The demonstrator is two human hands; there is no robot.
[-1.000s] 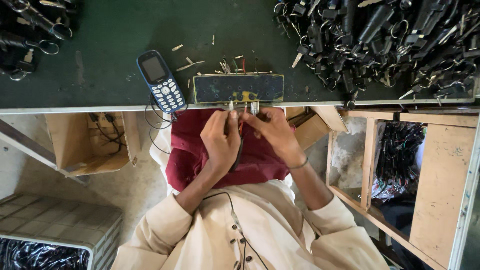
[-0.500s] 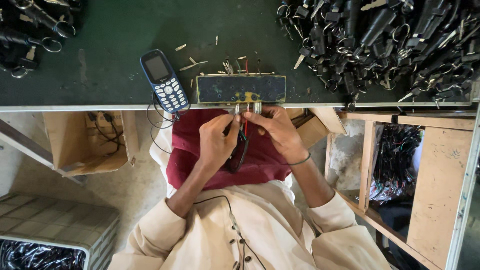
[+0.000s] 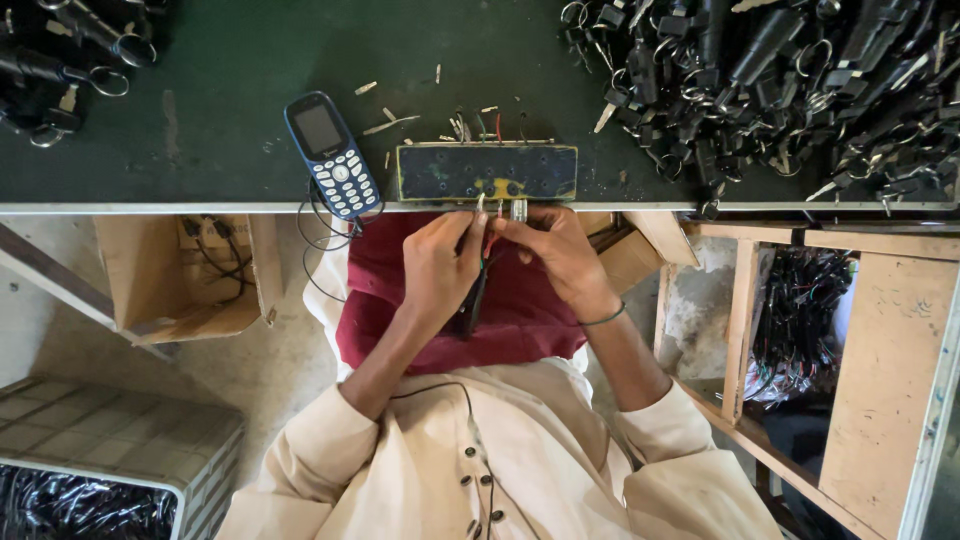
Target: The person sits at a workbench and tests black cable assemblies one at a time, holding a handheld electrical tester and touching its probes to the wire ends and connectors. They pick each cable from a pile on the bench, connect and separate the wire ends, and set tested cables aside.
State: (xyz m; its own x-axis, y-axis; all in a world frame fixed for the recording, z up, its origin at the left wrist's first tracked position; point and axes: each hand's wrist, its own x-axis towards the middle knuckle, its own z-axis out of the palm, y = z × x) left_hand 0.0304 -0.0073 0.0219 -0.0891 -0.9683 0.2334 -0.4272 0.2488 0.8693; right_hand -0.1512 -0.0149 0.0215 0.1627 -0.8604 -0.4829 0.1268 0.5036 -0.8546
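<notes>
My left hand (image 3: 440, 268) and my right hand (image 3: 560, 255) meet just below the edge of the dark green table (image 3: 230, 70). Both pinch thin coloured wires (image 3: 489, 243) that come out of a black cable (image 3: 472, 300); the cable hangs down over the red cloth (image 3: 530, 320) on my lap. The wire ends reach up to a dark rectangular block with holes (image 3: 487, 172) lying at the table's edge. A small metal piece (image 3: 519, 210) sits at the block's lower edge, by my right fingertips.
A blue keypad phone (image 3: 332, 155) lies left of the block, its thin lead hanging off the table. Piles of black cable parts lie at the top right (image 3: 780, 70) and top left (image 3: 60, 60). A cardboard box (image 3: 180, 275), a wooden shelf with cables (image 3: 800, 320) and a crate (image 3: 90, 470) stand below.
Both hands have risen a little towards the block's lower edge, still holding the wires. The phone and the piles have not moved.
</notes>
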